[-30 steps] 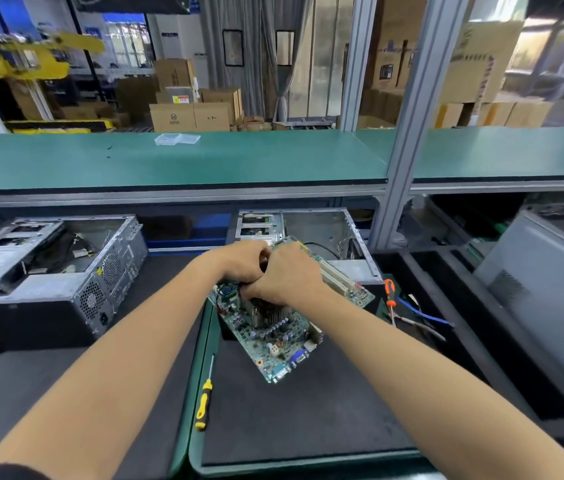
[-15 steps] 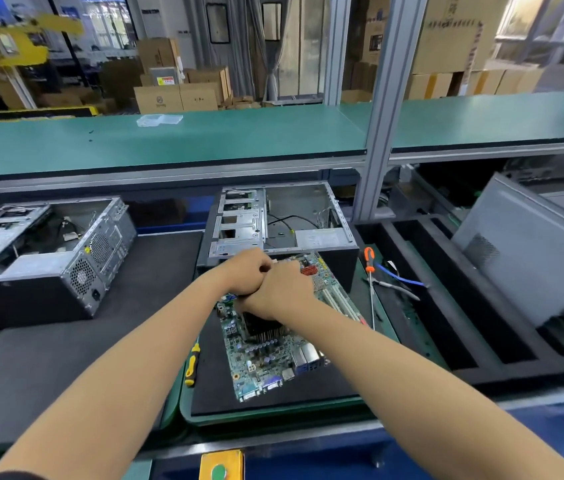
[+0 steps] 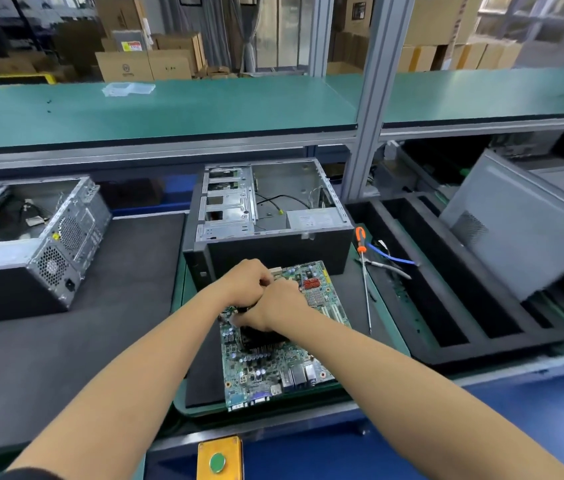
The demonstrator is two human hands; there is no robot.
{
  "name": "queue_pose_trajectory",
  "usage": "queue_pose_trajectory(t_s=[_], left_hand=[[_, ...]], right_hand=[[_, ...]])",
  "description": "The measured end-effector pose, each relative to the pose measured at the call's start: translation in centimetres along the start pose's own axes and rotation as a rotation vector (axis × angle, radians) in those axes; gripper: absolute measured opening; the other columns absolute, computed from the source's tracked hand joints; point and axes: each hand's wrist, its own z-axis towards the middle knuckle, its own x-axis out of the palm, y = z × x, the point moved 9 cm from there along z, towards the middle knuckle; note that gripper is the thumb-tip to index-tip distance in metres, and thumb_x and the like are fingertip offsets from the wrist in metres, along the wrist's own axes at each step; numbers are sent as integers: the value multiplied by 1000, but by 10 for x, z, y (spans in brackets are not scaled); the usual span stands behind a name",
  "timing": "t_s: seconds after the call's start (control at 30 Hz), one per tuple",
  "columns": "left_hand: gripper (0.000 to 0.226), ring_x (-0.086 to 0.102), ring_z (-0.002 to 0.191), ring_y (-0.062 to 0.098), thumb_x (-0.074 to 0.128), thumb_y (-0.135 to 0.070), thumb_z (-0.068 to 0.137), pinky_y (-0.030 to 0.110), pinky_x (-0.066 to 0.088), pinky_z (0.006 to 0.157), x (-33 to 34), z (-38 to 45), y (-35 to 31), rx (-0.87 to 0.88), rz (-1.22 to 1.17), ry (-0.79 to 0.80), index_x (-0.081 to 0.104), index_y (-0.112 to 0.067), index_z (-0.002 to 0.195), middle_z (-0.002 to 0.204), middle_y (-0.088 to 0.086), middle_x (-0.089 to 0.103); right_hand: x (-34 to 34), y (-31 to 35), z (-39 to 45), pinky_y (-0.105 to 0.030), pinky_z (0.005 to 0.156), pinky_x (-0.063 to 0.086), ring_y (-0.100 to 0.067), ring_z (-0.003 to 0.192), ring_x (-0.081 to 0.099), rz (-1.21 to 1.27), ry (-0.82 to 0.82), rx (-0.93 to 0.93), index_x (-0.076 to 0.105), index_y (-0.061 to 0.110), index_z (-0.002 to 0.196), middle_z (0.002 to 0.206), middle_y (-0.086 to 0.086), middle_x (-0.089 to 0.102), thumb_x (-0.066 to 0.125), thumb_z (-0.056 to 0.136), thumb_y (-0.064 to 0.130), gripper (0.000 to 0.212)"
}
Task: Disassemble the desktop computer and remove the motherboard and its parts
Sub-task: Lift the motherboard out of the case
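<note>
Motherboard point(image 3: 273, 355) lies flat on the dark mat of the green tray point(image 3: 183, 403), near side of the emptied case point(image 3: 270, 216), already out of it. We see both hands bunched together over the black heatsink point(image 3: 260, 337) at mid-board: left hand point(image 3: 244, 284) with fingers curled down, right hand point(image 3: 273, 304) curled beside it, touching it; what exactly each grips is hidden, we cannot tell. We judge a cooler or its clip is being freed. Risks: pulling upward with the board unheld could lift or flex it, a sudden release could jerk the hands into the red heatsink point(image 3: 311, 283) and slots on the right, and the board could slide toward the tray's near edge. Orange screwdriver point(image 3: 363, 271) lies right of the board, unused.
</note>
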Motion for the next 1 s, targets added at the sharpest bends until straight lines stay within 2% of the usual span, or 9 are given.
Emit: queue_pose_trajectory(t_s=[0.1, 0.17, 0.27, 0.33, 0.5, 0.67, 0.83, 0.97, 1.0], left_hand=[[17, 48, 67, 17, 55, -2, 82, 41, 46, 65, 6, 7, 11, 2, -4, 3, 69, -1, 73, 78, 17, 67], [17, 47, 67, 18, 55, -3, 83, 41, 46, 66, 12, 12, 18, 1, -6, 10, 69, -1, 73, 77, 18, 66], [18, 42, 65, 19, 54, -2, 83, 35, 40, 62, 22, 21, 31, -19, -30, 34, 67, 3, 71, 77, 23, 64], [18, 40, 64, 19, 54, -1, 82, 34, 38, 61, 29, 26, 36, -36, -37, 51, 67, 4, 71, 77, 24, 63], [18, 31, 59, 18, 51, 2, 79, 31, 29, 56, 38, 36, 41, -56, -18, 36, 63, 5, 65, 64, 22, 53], [23, 34, 61, 19, 50, -5, 83, 30, 29, 54, 45, 48, 43, -74, 11, 38, 65, 0, 67, 70, 23, 58], [25, 45, 64, 18, 50, -1, 81, 38, 48, 64, 46, 55, 46, -82, 23, 51, 74, -7, 75, 74, 15, 68], [23, 39, 62, 18, 50, 1, 77, 35, 39, 58, 47, 54, 47, -91, -4, 57, 71, -6, 69, 70, 17, 65], [22, 38, 62, 18, 50, 3, 75, 33, 35, 57, 46, 53, 47, -93, -6, 60, 69, -4, 67, 70, 19, 64]], right_hand=[[14, 5, 15, -34, 77, 39, -28, 109, 52, -79, 42, -40, 57, 13, 122, 107, -10, 56, 53, 73, 79, 82], [20, 6, 24, -34, 81, 40, -29, 112, 51, -103, 45, -55, 57, 12, 123, 118, -11, 55, 50, 73, 80, 84], [31, 4, 37, -35, 84, 41, -29, 114, 49, -115, 62, -50, 56, 13, 124, 120, -11, 54, 50, 73, 80, 85], [39, 4, 43, -37, 93, 40, -30, 119, 47, -165, 95, -66, 56, 14, 127, 126, -11, 54, 47, 75, 80, 85], [50, 2, 56, -39, 101, 35, -28, 124, 45, -265, 150, -109, 56, 17, 128, 132, -8, 53, 38, 81, 79, 80], [51, -8, 63, -36, 96, 43, -25, 112, 50, -202, 172, -76, 53, 19, 129, 124, -10, 53, 40, 82, 77, 76], [48, -14, 65, -35, 86, 49, -25, 91, 52, -33, 180, -30, 51, 16, 127, 110, -11, 46, 47, 82, 70, 71], [51, -12, 68, -38, 85, 51, -26, 93, 57, -29, 231, -56, 54, 13, 125, 115, -13, 50, 47, 82, 71, 73], [51, -12, 69, -37, 82, 52, -26, 92, 59, -9, 235, -57, 56, 12, 121, 111, -12, 54, 48, 81, 72, 73]])
